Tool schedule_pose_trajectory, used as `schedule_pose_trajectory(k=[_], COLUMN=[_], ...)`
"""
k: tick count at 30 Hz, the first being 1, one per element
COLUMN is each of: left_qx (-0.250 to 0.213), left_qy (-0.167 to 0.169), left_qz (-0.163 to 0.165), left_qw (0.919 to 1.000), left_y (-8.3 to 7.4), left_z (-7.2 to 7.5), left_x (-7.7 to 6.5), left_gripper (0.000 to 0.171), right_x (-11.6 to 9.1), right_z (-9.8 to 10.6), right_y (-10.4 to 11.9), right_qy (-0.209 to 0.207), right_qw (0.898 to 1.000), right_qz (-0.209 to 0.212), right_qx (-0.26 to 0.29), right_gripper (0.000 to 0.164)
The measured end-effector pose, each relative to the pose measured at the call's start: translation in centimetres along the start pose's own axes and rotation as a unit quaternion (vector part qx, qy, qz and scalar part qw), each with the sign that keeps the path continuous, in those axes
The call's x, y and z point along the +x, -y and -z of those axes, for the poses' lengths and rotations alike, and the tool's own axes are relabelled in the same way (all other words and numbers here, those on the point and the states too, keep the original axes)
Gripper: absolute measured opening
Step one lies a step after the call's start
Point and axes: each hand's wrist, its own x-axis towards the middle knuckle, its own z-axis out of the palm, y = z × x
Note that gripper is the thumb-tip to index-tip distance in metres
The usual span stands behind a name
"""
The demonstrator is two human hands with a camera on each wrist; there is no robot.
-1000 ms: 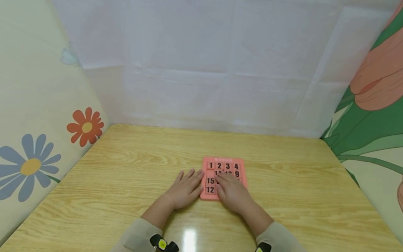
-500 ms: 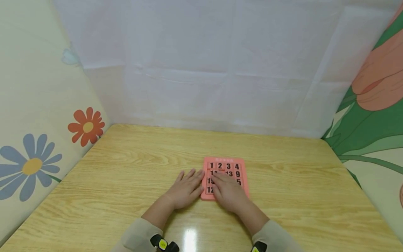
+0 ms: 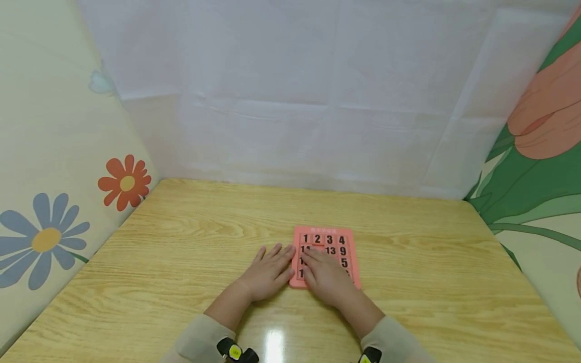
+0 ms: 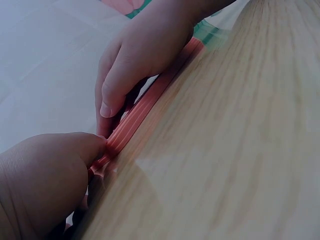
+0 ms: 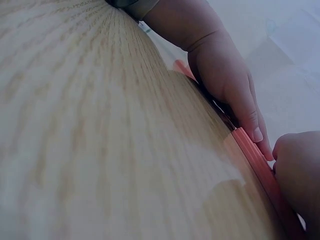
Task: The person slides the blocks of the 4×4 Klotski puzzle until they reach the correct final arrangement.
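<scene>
A tile [image 3: 302, 249] has slid left under the straight-fingered right hand [image 3: 330, 278] as the uncurled left hand [image 3: 268, 273] braces the pink puzzle [image 3: 323, 230] on the bench [image 3: 422, 262]. Slide seemingly done, the gap [image 3: 320, 248] calls for another.

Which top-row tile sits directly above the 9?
The 4 tile, at the row's right end; the 1 tile, 2 tile and 3 tile sit left of it.

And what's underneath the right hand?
Part of the pink number puzzle: the right hand lies over its lower middle. Around it, 1, 2, 3, 4, 13, 9 and 5 are readable; whatever lies directly beneath the hand is hidden.
</scene>
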Motion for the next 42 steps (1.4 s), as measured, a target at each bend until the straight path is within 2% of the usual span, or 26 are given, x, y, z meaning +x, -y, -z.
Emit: schedule_pose_trajectory(k=[13,24,32,42], left_qx=[-0.001,-0.003,-0.007,-0.006], left_qy=[0.001,-0.001,0.003,0.002], left_qz=[0.002,0.004,0.001,0.000], left_qw=[1.0000,1.0000,1.0000,1.0000], left_y=[0.0,0.0,-0.1,-0.1], left_z=[0.0,0.0,0.1,0.1], left_x=[0.0,0.1,-0.1,0.0], left_gripper=[0.057,0.057,0.058,0.057], right_x=[-0.5,-2.0,-2.3,-2.1], right_z=[0.2,1.0,1.1,1.0], right_y=[-0.2,-1.9,-2.6,-2.4], right_qy=[-0.010,-0.033,-0.036,-0.033], right_qw=[1.000,0.999,0.997,0.998], right_qz=[0.003,-0.041,-0.062,-0.049], right_qx=[0.006,0.005,-0.005,0.005], right_gripper=[0.045,0.044,0.044,0.043])
